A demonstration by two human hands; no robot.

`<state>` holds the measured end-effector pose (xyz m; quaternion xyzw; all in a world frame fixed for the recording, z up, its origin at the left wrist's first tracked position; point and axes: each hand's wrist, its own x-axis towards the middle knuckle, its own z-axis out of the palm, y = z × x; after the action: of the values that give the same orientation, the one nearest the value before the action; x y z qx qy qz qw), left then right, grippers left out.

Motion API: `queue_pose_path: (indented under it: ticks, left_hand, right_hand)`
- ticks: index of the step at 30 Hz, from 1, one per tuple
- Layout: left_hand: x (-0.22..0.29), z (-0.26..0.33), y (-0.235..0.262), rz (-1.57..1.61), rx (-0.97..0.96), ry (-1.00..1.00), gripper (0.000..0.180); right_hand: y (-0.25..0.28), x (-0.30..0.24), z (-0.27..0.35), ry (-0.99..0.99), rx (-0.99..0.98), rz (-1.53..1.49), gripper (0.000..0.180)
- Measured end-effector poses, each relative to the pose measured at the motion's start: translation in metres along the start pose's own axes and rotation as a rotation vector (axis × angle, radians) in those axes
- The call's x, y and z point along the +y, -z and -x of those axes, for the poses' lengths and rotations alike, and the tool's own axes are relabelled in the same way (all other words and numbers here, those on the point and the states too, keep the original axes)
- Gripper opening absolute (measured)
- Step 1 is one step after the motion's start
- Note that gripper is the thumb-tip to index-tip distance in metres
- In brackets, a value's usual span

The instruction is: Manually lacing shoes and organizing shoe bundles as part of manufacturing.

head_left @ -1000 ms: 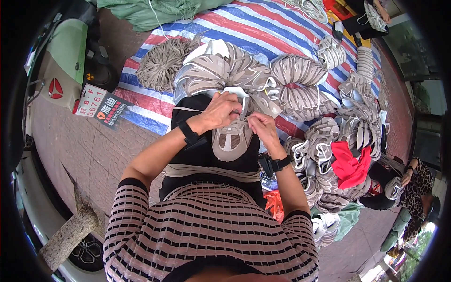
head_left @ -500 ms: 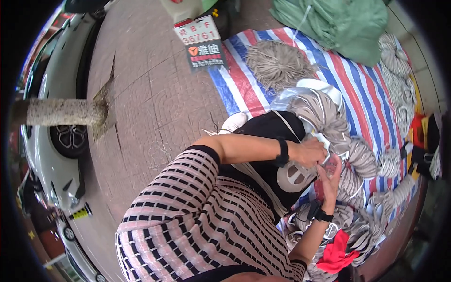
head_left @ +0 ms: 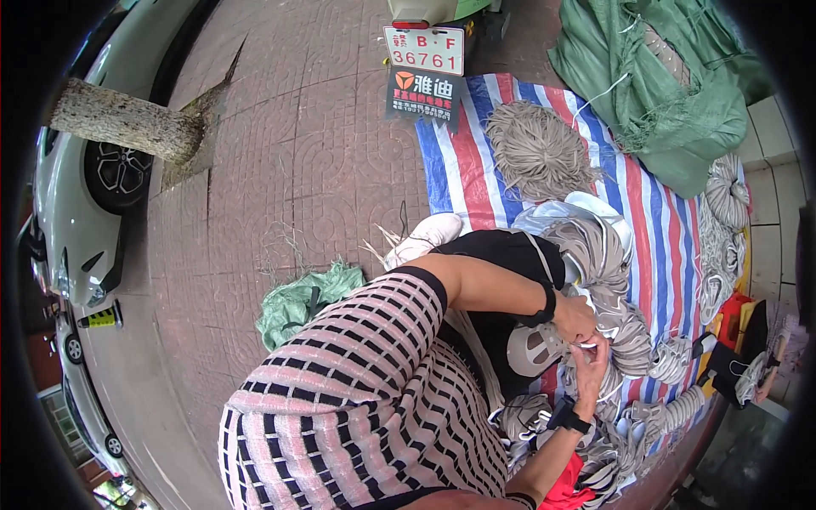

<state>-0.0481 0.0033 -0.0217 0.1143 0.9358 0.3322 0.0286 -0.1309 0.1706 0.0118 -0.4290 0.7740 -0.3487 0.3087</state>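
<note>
Presently, item one: grey shoe-upper piece (head_left: 537,348), resting on my lap over black cloth (head_left: 501,280), beside the striped tarp (head_left: 476,161). Left hand (head_left: 575,317) clenched on its top edge, grip firm. Right hand (head_left: 590,367) pinching a thin white strand (head_left: 586,344) at that edge. Advice, as I judge it: keep the piece flat and pull the strand short and taut. Adjacent stock: bundled grey uppers (head_left: 599,255); green sack (head_left: 671,93).

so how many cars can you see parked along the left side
3. A white car sits behind the tree trunk at the left edge; two more cars sit lower left, one near the bottom rim. Others may be cut off by the picture's dark rim.
</note>
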Motion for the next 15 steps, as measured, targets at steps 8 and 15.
queue_pose_path:
  ticks: [8,15]
  left_hand:
    - [-0.033,0.040,0.079,-0.246,0.439,-0.185,0.014]
    - [-0.177,0.188,0.256,-0.500,1.047,0.466,0.021]
  right_hand:
    - [-0.003,-0.027,-0.006,0.032,0.036,0.165,0.029]
    - [-0.004,-0.026,-0.001,0.051,0.108,0.098,0.018]
